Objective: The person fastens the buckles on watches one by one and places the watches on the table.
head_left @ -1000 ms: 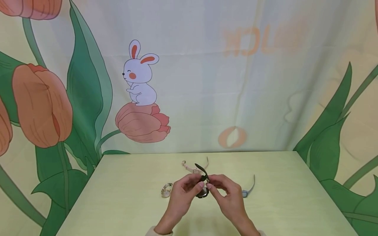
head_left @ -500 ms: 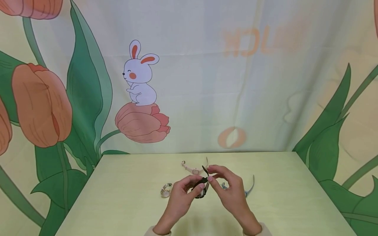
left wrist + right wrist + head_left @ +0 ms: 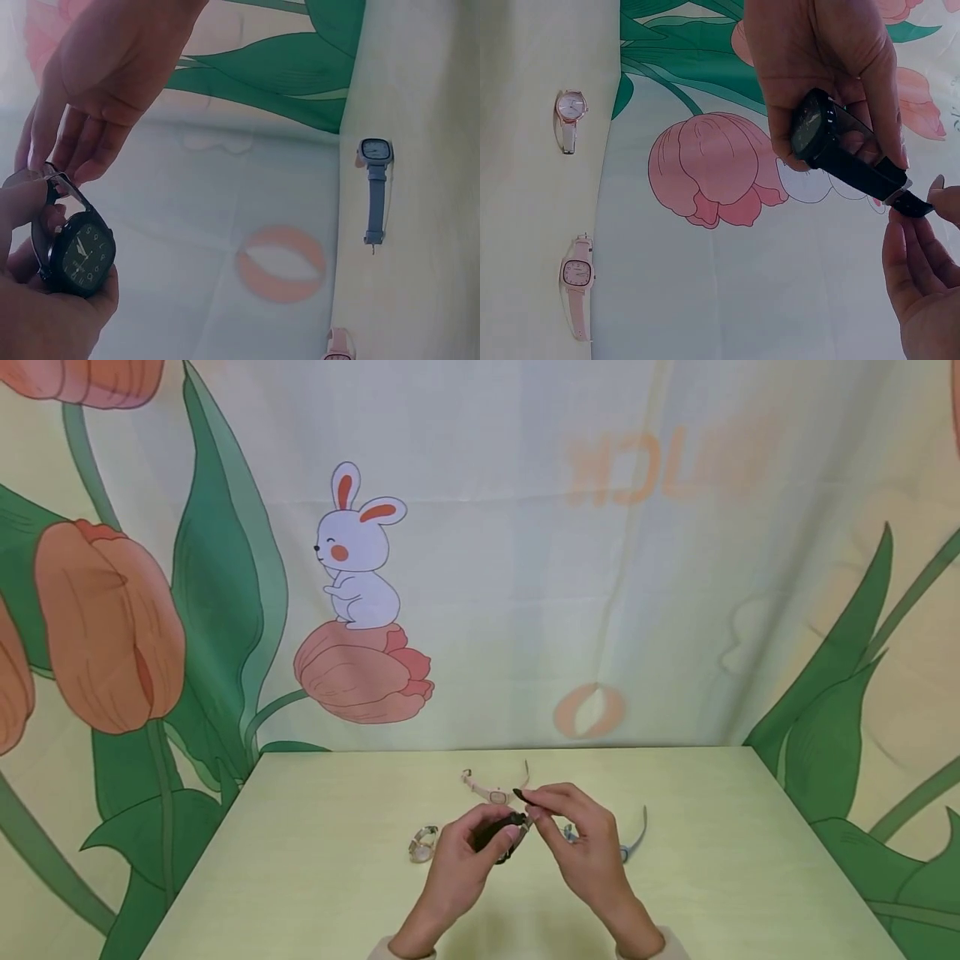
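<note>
A black wristwatch [image 3: 84,255] with a square dial and white numerals is held up above the table between both hands. My left hand [image 3: 459,860] grips its case and the near part of the strap, thumb on top. With thumb and fingertips, my right hand [image 3: 588,835] pinches the strap's end beside the metal buckle [image 3: 897,195]. In the right wrist view the black strap [image 3: 861,177] runs as a loop from the case to that buckle, its dark tip poking out at the right fingertips. The left fingers cover part of the case in the head view.
On the pale table [image 3: 300,877] lie a pink watch [image 3: 498,795] behind the hands, a metal-toned watch [image 3: 422,845] to the left, and a blue watch [image 3: 375,154] to the right, partly behind my right hand. A printed curtain [image 3: 480,568] hangs at the back edge.
My right hand moved slightly up and now holds the strap's end, which has tilted from upright to lower. The left hand keeps its grip, and the watch case has turned a little.
</note>
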Action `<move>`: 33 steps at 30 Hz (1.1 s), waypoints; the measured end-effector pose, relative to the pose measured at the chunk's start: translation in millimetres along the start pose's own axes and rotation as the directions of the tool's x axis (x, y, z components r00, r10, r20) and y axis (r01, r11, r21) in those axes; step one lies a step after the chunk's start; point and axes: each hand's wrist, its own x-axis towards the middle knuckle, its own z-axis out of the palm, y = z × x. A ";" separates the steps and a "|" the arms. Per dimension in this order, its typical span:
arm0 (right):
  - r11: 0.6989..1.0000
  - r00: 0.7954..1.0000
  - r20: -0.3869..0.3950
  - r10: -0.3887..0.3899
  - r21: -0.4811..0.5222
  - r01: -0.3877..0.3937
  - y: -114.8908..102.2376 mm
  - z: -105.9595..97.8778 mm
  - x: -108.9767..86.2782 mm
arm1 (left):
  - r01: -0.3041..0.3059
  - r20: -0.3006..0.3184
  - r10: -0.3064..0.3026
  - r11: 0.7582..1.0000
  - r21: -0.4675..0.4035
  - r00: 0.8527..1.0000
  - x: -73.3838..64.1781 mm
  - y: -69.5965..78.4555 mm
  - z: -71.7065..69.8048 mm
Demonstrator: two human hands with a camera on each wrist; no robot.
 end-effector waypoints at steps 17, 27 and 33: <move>0.999 1.000 0.019 -0.005 -0.032 0.005 32.1 -2.8 -14.9 | -0.005 -0.027 0.004 1.000 -0.016 1.000 -1.2 3.1 2.7; 0.999 1.000 0.030 0.006 -0.049 -0.005 31.6 -2.7 -16.0 | -0.025 -0.034 0.024 0.999 -0.026 0.999 -1.2 1.7 4.2; 0.999 0.999 0.046 0.010 -0.037 -0.008 31.3 -0.4 -18.0 | -0.012 -0.037 0.011 1.000 -0.013 0.999 -1.3 -0.5 4.1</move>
